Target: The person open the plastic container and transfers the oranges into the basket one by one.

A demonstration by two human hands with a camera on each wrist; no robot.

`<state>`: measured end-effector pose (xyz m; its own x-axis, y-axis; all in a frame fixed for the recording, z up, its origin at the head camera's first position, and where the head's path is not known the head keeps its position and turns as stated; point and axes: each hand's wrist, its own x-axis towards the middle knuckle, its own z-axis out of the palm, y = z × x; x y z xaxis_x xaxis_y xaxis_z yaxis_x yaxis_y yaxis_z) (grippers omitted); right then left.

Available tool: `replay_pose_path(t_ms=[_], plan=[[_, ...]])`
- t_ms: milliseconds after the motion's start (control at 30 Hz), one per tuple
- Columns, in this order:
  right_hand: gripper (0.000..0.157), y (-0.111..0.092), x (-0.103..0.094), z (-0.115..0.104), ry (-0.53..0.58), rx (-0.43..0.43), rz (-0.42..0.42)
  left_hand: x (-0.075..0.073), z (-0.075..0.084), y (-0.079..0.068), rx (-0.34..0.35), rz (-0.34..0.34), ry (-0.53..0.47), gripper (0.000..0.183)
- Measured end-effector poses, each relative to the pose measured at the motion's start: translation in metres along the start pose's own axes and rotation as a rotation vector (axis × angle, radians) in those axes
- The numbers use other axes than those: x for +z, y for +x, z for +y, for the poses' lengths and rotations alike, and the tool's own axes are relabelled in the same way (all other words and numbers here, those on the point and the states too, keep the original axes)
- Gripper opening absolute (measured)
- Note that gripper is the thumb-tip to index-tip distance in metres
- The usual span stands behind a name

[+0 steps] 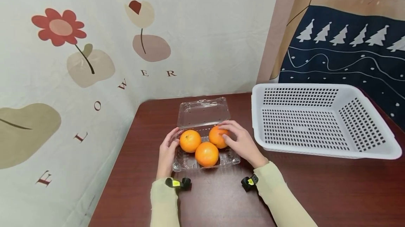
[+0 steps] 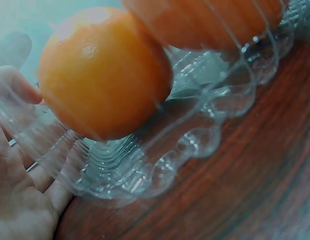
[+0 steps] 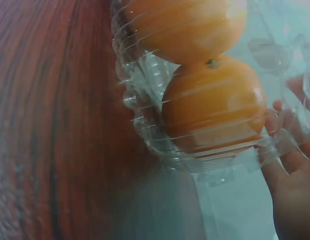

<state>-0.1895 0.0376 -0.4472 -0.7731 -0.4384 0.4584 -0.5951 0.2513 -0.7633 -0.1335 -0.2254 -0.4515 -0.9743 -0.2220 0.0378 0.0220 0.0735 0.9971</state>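
A clear plastic clamshell container [image 1: 190,163] lies with its lid [image 1: 204,112] folded back, away from the person. Three oranges sit in its base: a left orange [image 1: 190,141], a front orange [image 1: 207,154] and a right orange [image 1: 217,136]. My left hand [image 1: 167,151] grips the container's left side, a fingertip beside the left orange [image 2: 105,75]; more fingers show through the plastic wall in the left wrist view. My right hand [image 1: 242,142] curls over the right orange [image 3: 215,107], thumb in front and fingers behind; the ribbed wall partly covers this grip in the right wrist view.
A large white perforated basket [image 1: 262,146] stands on the right of the dark red wooden table [image 1: 133,185]. Printed cloth [image 1: 205,37] hangs close behind and along the left table edge. Each wrist wears a small black camera on a strap.
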Motion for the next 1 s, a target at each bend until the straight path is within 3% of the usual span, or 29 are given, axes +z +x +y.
replay_pose_path(t_ms=[167,500,1000], plan=[[0.026,-0.001,0.003,-0.002,-0.132,-0.032,-0.102,0.000,0.000,0.000,-0.003,0.000,-0.001,0.039],[0.035,0.001,0.009,-0.004,-0.398,-0.090,-0.181,0.000,-0.001,0.000,-0.001,-0.002,-0.004,0.040],[0.054,-0.001,0.013,-0.009,-0.487,-0.064,-0.221,0.000,0.000,-0.001,0.002,-0.002,-0.014,0.039]])
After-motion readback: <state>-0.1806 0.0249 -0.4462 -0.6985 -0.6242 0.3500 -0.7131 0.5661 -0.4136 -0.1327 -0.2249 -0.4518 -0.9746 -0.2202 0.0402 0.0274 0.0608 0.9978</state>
